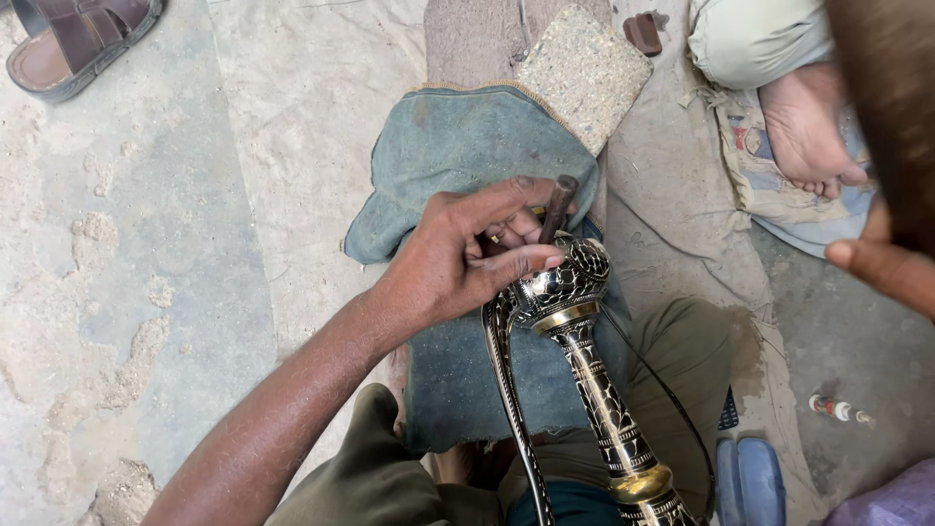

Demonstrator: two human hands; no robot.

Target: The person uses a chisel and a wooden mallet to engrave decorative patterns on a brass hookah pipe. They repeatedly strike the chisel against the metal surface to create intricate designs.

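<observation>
Brass piece (575,321): black-and-gold engraved ornament with curved handle, lying across blue cloth (458,146) on the lap
Left hand (458,258): closed, pinching a dark chisel (558,206) onto the ornament's rounded head
Right hand (881,263): only a fingertip in frame, grip cannot tell
Risk: chisel could skid on the curved metal, scratching the pattern or nicking fingers
Hidden: chisel tip, ornament base cut off
Nearby: sandal (78,39), someone's bare foot (808,127)

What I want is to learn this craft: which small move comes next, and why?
Probably bring the right hand in toward the dark punch: the left hand pinches it tip-down on the engraved brass vessel, and the right sits apart.
</observation>
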